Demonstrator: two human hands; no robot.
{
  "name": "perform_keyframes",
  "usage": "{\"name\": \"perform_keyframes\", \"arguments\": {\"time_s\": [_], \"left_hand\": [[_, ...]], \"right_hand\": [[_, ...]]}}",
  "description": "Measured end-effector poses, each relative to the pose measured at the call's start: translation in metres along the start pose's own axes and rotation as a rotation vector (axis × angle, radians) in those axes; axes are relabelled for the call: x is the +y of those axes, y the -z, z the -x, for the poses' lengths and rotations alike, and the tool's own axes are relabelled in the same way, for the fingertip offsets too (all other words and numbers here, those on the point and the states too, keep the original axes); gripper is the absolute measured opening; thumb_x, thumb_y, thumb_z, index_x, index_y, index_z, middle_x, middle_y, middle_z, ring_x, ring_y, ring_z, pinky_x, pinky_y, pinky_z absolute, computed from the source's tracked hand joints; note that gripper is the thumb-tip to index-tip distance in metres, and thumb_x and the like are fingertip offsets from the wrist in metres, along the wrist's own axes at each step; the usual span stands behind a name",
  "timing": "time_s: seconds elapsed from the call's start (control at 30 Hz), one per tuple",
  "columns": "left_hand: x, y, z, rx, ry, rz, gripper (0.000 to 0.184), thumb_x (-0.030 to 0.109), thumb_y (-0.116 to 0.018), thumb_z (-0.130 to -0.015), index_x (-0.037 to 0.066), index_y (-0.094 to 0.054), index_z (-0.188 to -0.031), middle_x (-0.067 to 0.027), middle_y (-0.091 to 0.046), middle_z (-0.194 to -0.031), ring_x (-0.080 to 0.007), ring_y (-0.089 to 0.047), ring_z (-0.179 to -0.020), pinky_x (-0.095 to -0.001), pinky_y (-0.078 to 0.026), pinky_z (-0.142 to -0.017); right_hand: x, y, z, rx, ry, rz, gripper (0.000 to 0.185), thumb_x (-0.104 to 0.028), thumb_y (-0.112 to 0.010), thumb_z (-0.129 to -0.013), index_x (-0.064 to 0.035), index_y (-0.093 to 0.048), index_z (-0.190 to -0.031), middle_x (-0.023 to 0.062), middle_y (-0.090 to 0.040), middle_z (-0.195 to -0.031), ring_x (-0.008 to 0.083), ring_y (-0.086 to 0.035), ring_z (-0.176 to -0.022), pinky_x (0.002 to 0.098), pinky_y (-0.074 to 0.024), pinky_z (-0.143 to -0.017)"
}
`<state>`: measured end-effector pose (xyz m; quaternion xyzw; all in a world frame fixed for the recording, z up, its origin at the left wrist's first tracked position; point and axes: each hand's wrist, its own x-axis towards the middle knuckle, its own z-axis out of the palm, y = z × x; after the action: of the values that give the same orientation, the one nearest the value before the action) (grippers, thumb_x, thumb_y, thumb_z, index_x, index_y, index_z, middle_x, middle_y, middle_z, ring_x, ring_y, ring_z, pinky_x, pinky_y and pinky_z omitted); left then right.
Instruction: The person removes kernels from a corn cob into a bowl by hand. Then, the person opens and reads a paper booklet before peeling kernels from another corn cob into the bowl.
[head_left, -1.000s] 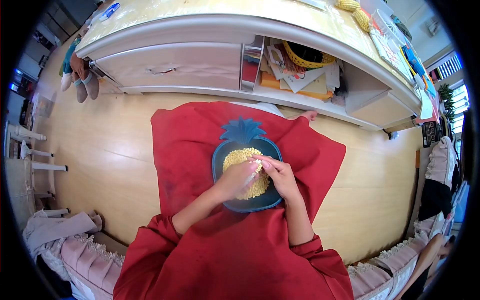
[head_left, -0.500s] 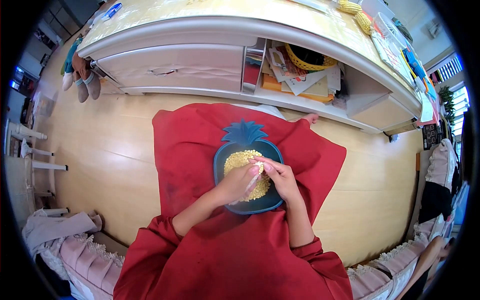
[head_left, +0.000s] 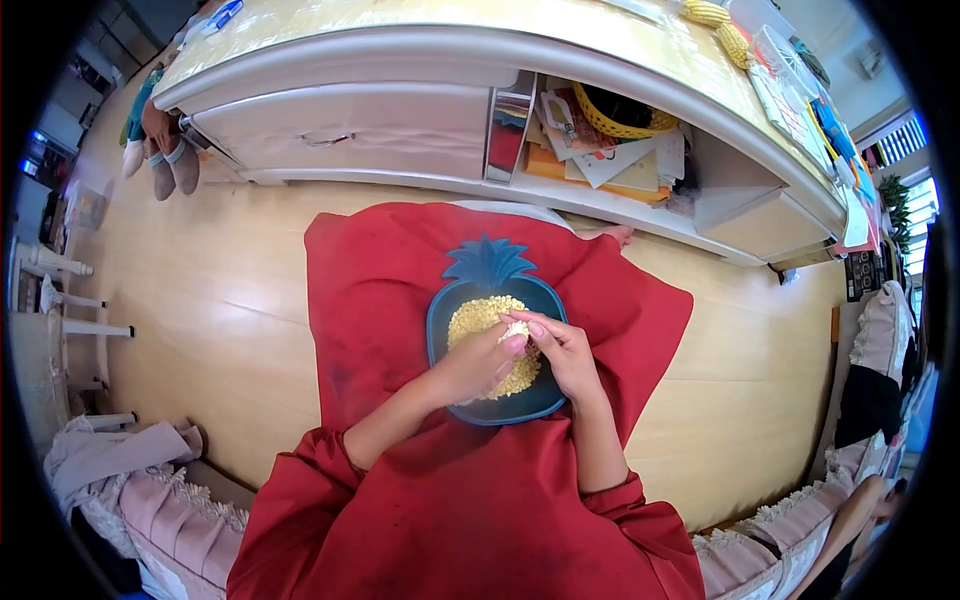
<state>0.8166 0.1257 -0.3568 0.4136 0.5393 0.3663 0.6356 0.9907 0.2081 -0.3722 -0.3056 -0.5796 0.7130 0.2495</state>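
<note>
A blue pineapple-shaped bowl (head_left: 437,345) with a leafy top rests on the red cloth over my lap. Loose yellow corn kernels (head_left: 477,316) fill much of its bottom. Above them my left hand (head_left: 476,362) is wrapped round a corn cob (head_left: 516,329), of which only a pale end shows between my hands. The fingers and thumb of my right hand (head_left: 566,358) are bent in against that same end. The rest of the cob is hidden by my fingers.
A cabinet (head_left: 400,135) stands ahead, its open shelf holding papers and a yellow basket (head_left: 615,118). Corn cobs (head_left: 733,45) lie on its top at the right. Stool legs (head_left: 100,330) stand at left, and a pink cushioned seat (head_left: 180,520) lies behind me.
My left hand has turned slightly around the cob, and the pale strip seen below its fingers is now hidden. My right hand stays against the cob; the bowl has barely moved.
</note>
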Motion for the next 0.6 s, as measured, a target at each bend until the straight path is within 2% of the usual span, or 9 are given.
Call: {"name": "perform_keyframes", "arguments": {"time_s": [0.13, 0.23, 0.3, 0.43, 0.53, 0.6], "left_hand": [[-0.003, 0.003, 0.0, -0.041, 0.019, 0.117, 0.044, 0.042, -0.032, -0.112, 0.004, -0.053, -0.111, -0.0039, -0.055, -0.07, -0.0119, -0.05, -0.053, -0.0264, -0.042, -0.049], [-0.005, 0.004, 0.0, -0.044, 0.145, 0.266, 0.044, 0.042, -0.032, -0.112, 0.003, -0.053, -0.114, -0.0048, -0.056, -0.071, -0.0123, -0.051, -0.053, -0.0258, -0.043, -0.05], [-0.009, 0.005, -0.001, -0.034, 0.086, 0.257, 0.044, 0.041, -0.032, -0.112, 0.003, -0.053, -0.116, -0.0048, -0.056, -0.071, -0.0124, -0.052, -0.053, -0.026, -0.043, -0.05], [-0.013, 0.004, -0.002, -0.02, -0.015, 0.288, 0.04, 0.038, -0.036, -0.111, 0.003, -0.053, -0.12, -0.0036, -0.057, -0.072, -0.0111, -0.053, -0.054, -0.0262, -0.044, -0.049], [0.008, -0.001, 0.002, 0.011, 0.015, -0.01, 0.037, 0.035, -0.043, -0.111, 0.002, -0.053, -0.124, -0.0023, -0.057, -0.071, -0.0096, -0.053, -0.054, -0.0259, -0.043, -0.048], [0.005, 0.0, 0.001, 0.006, 0.01, -0.01, 0.038, 0.033, -0.046, -0.11, 0.001, -0.051, -0.129, -0.0015, -0.056, -0.071, -0.0089, -0.053, -0.054, -0.0255, -0.043, -0.048]], "right_hand": [[-0.003, 0.001, 0.0, 0.005, -0.025, -0.042, 0.033, -0.02, -0.051, -0.107, 0.0003, -0.068, -0.127, 0.0089, -0.07, -0.128, 0.0149, -0.063, -0.11, 0.0296, -0.049, -0.096], [-0.001, 0.001, 0.001, -0.004, -0.049, -0.047, 0.033, -0.02, -0.051, -0.107, -0.0002, -0.069, -0.127, 0.0085, -0.07, -0.126, 0.0134, -0.063, -0.103, 0.0277, -0.0499, -0.091], [-0.001, 0.001, 0.001, -0.005, -0.039, -0.03, 0.033, -0.02, -0.051, -0.107, -0.0003, -0.069, -0.127, 0.0079, -0.071, -0.124, 0.0126, -0.063, -0.099, 0.0268, -0.0501, -0.088], [-0.002, -0.001, 0.0, 0.0, 0.012, 0.027, 0.031, -0.018, -0.052, -0.107, -0.0005, -0.07, -0.125, 0.0078, -0.072, -0.121, 0.0156, -0.063, -0.105, 0.0296, -0.0486, -0.094], [-0.002, -0.001, -0.001, -0.007, 0.048, 0.043, 0.031, -0.017, -0.052, -0.107, -0.0004, -0.071, -0.124, 0.0084, -0.072, -0.12, 0.0174, -0.062, -0.11, 0.0318, -0.0466, -0.099], [-0.003, 0.0, 0.0, -0.02, 0.038, 0.036, 0.031, -0.017, -0.052, -0.107, -0.0004, -0.071, -0.124, 0.009, -0.072, -0.121, 0.0183, -0.061, -0.113, 0.033, -0.0451, -0.102]]}}
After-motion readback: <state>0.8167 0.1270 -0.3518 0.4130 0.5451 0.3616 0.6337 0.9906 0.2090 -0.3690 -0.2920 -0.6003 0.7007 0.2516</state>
